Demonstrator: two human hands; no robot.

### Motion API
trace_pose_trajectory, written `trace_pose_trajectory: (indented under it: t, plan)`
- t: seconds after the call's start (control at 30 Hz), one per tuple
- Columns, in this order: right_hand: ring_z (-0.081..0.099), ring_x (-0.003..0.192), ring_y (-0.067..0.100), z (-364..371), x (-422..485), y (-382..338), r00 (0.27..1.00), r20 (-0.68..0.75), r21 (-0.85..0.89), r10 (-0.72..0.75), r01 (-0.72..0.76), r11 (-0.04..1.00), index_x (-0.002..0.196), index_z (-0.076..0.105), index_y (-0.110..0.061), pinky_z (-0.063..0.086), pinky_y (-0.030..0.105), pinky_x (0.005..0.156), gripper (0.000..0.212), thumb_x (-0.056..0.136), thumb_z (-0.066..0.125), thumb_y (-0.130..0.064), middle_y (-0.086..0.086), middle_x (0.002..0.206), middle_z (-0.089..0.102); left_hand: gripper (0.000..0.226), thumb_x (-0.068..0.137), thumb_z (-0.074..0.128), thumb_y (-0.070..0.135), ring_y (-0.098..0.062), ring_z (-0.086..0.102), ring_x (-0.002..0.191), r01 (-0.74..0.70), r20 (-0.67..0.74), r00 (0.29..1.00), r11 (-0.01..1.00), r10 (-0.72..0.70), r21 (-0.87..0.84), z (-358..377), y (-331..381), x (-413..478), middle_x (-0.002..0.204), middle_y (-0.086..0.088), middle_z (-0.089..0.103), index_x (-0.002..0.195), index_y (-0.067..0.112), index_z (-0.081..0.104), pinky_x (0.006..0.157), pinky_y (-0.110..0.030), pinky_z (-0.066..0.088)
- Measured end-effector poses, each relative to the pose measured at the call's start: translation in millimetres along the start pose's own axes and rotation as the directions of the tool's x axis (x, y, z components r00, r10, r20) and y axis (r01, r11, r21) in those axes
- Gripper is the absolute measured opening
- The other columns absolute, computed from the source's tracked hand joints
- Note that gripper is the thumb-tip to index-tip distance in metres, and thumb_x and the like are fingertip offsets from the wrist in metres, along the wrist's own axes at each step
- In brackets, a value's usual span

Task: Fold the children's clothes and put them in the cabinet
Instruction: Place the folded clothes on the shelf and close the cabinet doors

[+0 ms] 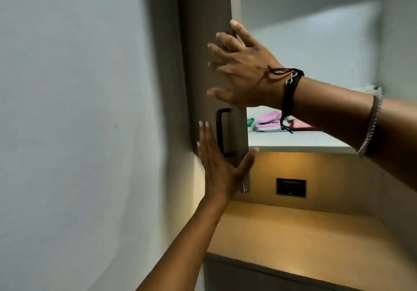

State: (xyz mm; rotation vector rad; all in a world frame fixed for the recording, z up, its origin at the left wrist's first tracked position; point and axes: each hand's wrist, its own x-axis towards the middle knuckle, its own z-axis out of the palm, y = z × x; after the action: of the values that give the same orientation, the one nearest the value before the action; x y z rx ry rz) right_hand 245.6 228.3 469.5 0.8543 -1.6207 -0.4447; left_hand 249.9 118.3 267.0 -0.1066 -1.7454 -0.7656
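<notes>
Big stuff first: cabinet door (203, 69) stands open, seen nearly edge-on, swung out to the left. Behind it the white cabinet interior (316, 49), shelf (300, 143) at mid height, lit wooden counter (304, 234) below with a dark wall socket (291, 186).

Folded clothes (268, 122) – pink stack, something red beside it, a bit of green at the left – already sit on the shelf, well inside, clear of the door edge.

Right hand (246, 72): fingers spread wide, flat on the door face near its free edge, gripping nothing. Black cord bracelet and a silver bangle on that arm.

Left hand (216, 164): fingers straight and together, palm on the lower door by the black handle (222, 131), thumb splayed past the door's edge. Not closed on the handle; holds nothing.

My read: clothes are in, step in hand is shutting the door. To do it well:
- push with both flat palms evenly, top and bottom, so the panel doesn't twist
- pull the left thumb back off the edge before it meets the frame
- confirm nothing from the stack overhangs the shelf front
- ease the last bit, don't slam.
</notes>
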Motion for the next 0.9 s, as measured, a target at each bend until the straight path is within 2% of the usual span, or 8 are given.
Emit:
trace_pose_trajectory:
  t: [0.03, 0.1, 0.2, 0.27, 0.43, 0.67, 0.77, 0.9]
  plan:
    - [0.020, 0.145, 0.034, 11, -8, 13, 0.998, 0.031, -0.029, 0.052, -0.051, 0.998, 0.133, 0.053, -0.015, 0.000, 0.054, 0.120, 0.080, 0.088, 0.015, -0.069, 0.015, 0.152, 0.037, 0.107, 0.076, 0.057, 0.072, -0.009, 0.000, 0.150, -0.014, 0.035, 0.999, 1.000, 0.015, -0.011, 24, 2, 4, 0.164, 0.008, -0.007, 0.153, 0.030, -0.004, 0.121, -0.051, 0.012]
    - [0.007, 0.149, 0.032, 37, -23, 36, 0.982, 0.105, -0.060, 0.158, -0.152, 0.987, 0.146, 0.034, -0.016, -0.003, 0.053, 0.120, 0.085, 0.087, 0.009, -0.072, 0.014, 0.160, 0.019, 0.103, 0.077, 0.049, 0.077, -0.009, -0.005, 0.150, -0.012, 0.112, 0.994, 1.000, 0.013, -0.010, 67, 4, 10, 0.164, 0.008, -0.010, 0.153, 0.033, -0.005, 0.122, -0.048, 0.004]
    - [-0.006, 0.149, 0.032, 88, -51, 65, 0.954, 0.200, -0.063, 0.224, -0.216, 0.974, 0.152, 0.019, -0.018, -0.008, 0.052, 0.119, 0.084, 0.088, 0.011, -0.072, 0.013, 0.162, 0.002, 0.101, 0.077, 0.049, 0.076, -0.015, -0.018, 0.148, 0.026, 0.225, 0.974, 0.999, -0.032, 0.029, 125, 3, 18, 0.163, 0.003, -0.017, 0.152, 0.037, -0.008, 0.120, -0.051, -0.004]
    - [-0.007, 0.148, 0.033, 122, -65, 81, 0.953, 0.210, -0.030, 0.217, -0.216, 0.976, 0.153, 0.012, -0.018, -0.008, 0.052, 0.119, 0.084, 0.088, 0.017, -0.072, 0.013, 0.162, -0.002, 0.101, 0.078, 0.048, 0.076, -0.022, -0.021, 0.147, 0.010, 0.227, 0.973, 0.996, -0.031, 0.094, 158, 1, 27, 0.162, -0.003, -0.019, 0.150, 0.038, -0.011, 0.119, -0.052, -0.007]
    - [-0.003, 0.148, 0.036, 191, -64, 94, 0.970, 0.117, 0.039, 0.215, -0.221, 0.975, 0.153, 0.010, -0.021, -0.002, 0.053, 0.119, 0.085, 0.087, 0.011, -0.074, 0.012, 0.162, 0.002, 0.098, 0.076, 0.031, 0.083, -0.028, -0.018, 0.148, -0.072, 0.174, 0.984, 0.960, 0.024, 0.271, 207, -24, 48, 0.163, -0.009, -0.015, 0.153, 0.034, -0.006, 0.119, -0.053, -0.004]
    - [-0.003, 0.148, 0.034, 250, -62, 109, 0.971, 0.066, 0.134, 0.229, -0.236, 0.962, 0.153, 0.008, -0.022, -0.001, 0.054, 0.119, 0.081, 0.089, 0.014, -0.071, 0.010, 0.163, 0.002, 0.091, 0.084, 0.032, 0.079, -0.031, -0.013, 0.149, -0.222, 0.230, 0.965, 0.856, 0.125, 0.467, 236, -63, 64, 0.160, -0.009, -0.018, 0.153, 0.031, -0.003, 0.120, -0.053, 0.002]
    - [-0.004, 0.149, 0.034, 252, -62, 109, 0.968, 0.090, 0.162, 0.235, -0.247, 0.955, 0.153, 0.008, -0.022, -0.002, 0.055, 0.118, 0.080, 0.090, 0.013, -0.071, 0.010, 0.163, 0.001, 0.089, 0.084, 0.029, 0.079, -0.030, -0.011, 0.149, -0.239, 0.244, 0.961, 0.847, 0.134, 0.474, 234, -66, 65, 0.161, -0.008, -0.017, 0.154, 0.032, 0.000, 0.120, -0.051, 0.000]
    - [-0.007, 0.149, 0.030, 232, -77, 99, 0.952, 0.196, 0.211, 0.234, -0.274, 0.938, 0.153, 0.010, -0.023, -0.005, 0.056, 0.118, 0.080, 0.089, 0.011, -0.071, 0.009, 0.163, -0.003, 0.078, 0.089, 0.023, 0.073, -0.022, -0.014, 0.149, -0.250, 0.370, 0.923, 0.897, 0.107, 0.364, 205, -56, 62, 0.163, -0.004, -0.012, 0.153, 0.031, 0.011, 0.120, -0.051, -0.001]
